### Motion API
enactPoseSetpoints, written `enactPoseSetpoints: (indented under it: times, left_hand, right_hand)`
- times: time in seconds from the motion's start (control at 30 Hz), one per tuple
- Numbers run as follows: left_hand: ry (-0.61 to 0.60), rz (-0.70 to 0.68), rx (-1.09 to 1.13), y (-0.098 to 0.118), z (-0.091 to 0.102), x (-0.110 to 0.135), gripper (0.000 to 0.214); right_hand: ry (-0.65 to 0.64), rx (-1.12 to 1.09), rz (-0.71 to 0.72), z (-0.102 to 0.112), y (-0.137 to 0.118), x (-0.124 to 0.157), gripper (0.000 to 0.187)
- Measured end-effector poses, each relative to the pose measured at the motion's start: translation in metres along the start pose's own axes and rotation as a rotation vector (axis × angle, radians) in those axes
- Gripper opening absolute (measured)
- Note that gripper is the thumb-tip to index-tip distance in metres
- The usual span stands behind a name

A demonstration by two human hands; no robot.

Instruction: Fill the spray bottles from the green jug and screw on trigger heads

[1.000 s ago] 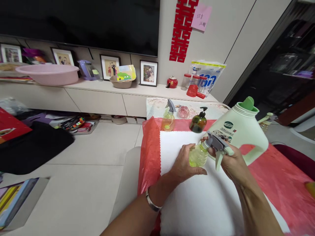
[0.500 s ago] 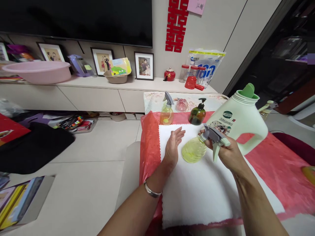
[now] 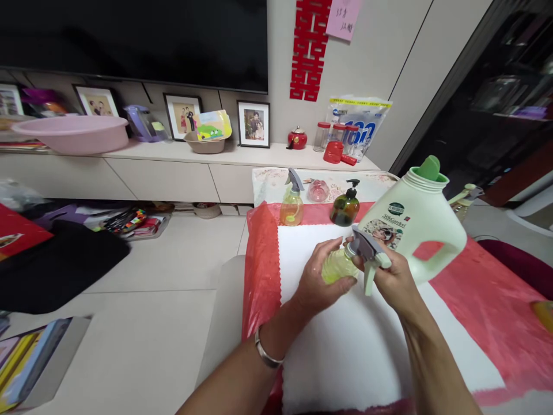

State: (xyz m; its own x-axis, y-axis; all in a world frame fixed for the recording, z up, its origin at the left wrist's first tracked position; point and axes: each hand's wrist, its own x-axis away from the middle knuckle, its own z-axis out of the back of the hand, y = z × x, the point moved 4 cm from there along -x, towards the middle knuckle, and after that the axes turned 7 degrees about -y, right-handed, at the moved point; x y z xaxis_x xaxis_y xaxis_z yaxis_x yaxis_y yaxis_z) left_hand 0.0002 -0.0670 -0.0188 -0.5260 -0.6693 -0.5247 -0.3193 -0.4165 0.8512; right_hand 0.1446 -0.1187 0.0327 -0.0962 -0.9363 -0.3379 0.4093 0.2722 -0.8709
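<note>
A clear yellowish spray bottle (image 3: 339,266) with a grey and pale green trigger head lies tilted over the white cloth (image 3: 345,357). My left hand (image 3: 317,276) is wrapped round its body, with the thumb along the near side. Up at the neck, just under the trigger head (image 3: 367,248), my right hand (image 3: 395,276) grips the same bottle; some of its fingers are hidden behind the head. Close behind my right hand stands a large pale green jug (image 3: 423,213) with a green spout. A second spray bottle (image 3: 292,207) and a dark pump bottle (image 3: 345,207) stand upright beyond.
Red plastic sheeting (image 3: 484,300) covers the table under the cloth. A pink bowl-like glass piece (image 3: 318,191) sits at the back. Behind runs a low cabinet (image 3: 173,176) with picture frames, a pink basin (image 3: 73,135), red-lidded jars (image 3: 321,137) and a plastic bag (image 3: 367,118).
My left hand, flat and apart from the bottle before, has closed round its body. My right hand still holds the neck. The view has tipped slightly upward.
</note>
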Motion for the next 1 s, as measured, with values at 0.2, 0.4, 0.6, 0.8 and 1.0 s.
enactPoseSetpoints:
  times: [0.2,0.4,0.6,0.8,1.0]
  left_hand:
    - [0.019,-0.175,-0.23,0.004,-0.007,0.003,0.068]
    - [0.009,-0.17,-0.263,0.003,-0.013,0.007,0.066]
    - [0.045,-0.198,-0.26,0.01,-0.014,0.007,0.06]
    - [0.039,-0.169,-0.23,0.009,-0.015,0.006,0.057]
    - [0.055,-0.174,-0.246,0.007,-0.014,0.008,0.046]
  right_hand:
    - [0.044,-0.046,0.029,-0.004,-0.001,0.0,0.03]
    - [0.072,-0.075,0.028,-0.011,0.006,0.003,0.031]
    - [0.124,0.06,0.031,-0.017,0.005,0.012,0.029]
    - [0.108,0.106,0.055,-0.021,0.0,0.011,0.031]
    - [0.196,-0.021,0.034,-0.032,0.018,0.01,0.035]
